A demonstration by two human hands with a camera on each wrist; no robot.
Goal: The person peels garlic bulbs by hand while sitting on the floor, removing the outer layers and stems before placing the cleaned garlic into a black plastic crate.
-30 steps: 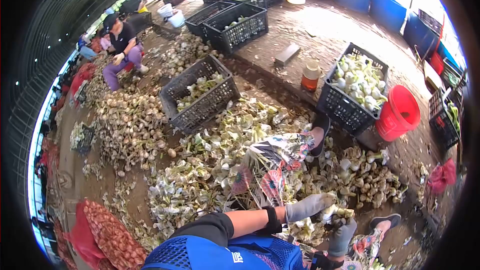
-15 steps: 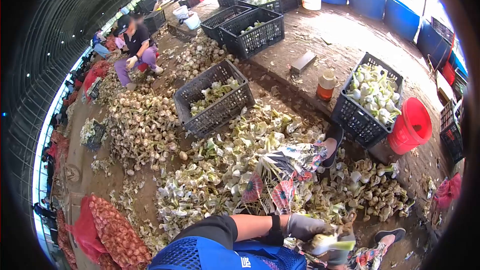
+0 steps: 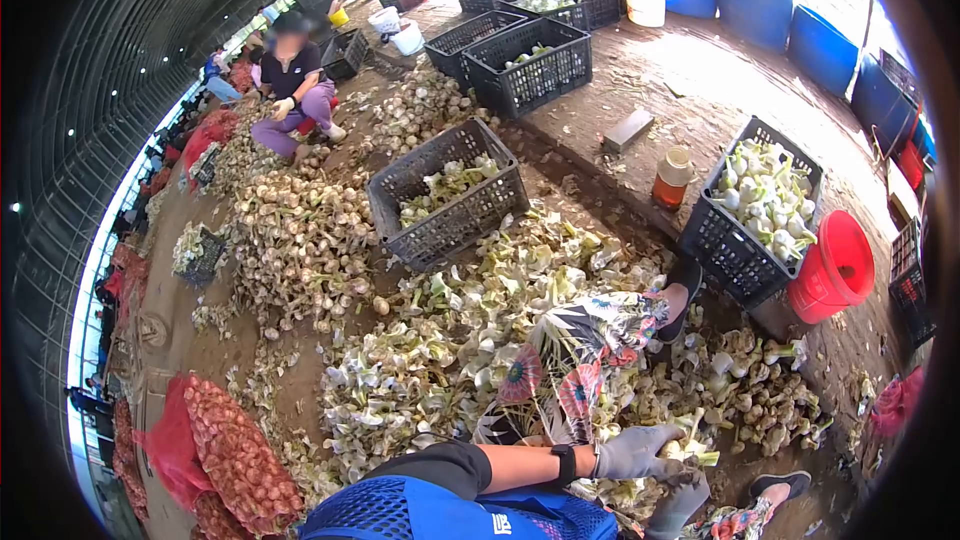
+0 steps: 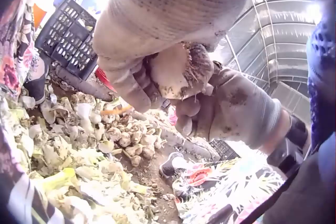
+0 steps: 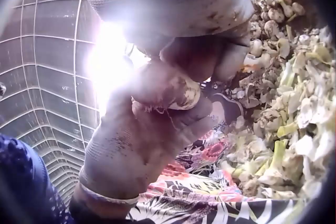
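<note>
While the garlic bulb is held between the legs of the floral trousers in the head view, it is gripped by the gloved left hand; the right hand is positioned beside it. In the left wrist view, the bulb is enclosed by curled left fingers and touched by the right hand. In the right wrist view, the right fingers are bent near the bulb; whether anything is gripped by them cannot be determined.

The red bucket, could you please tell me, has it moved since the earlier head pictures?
No; the red bucket still stands beside the same end of the garlic-filled black crate.
</note>
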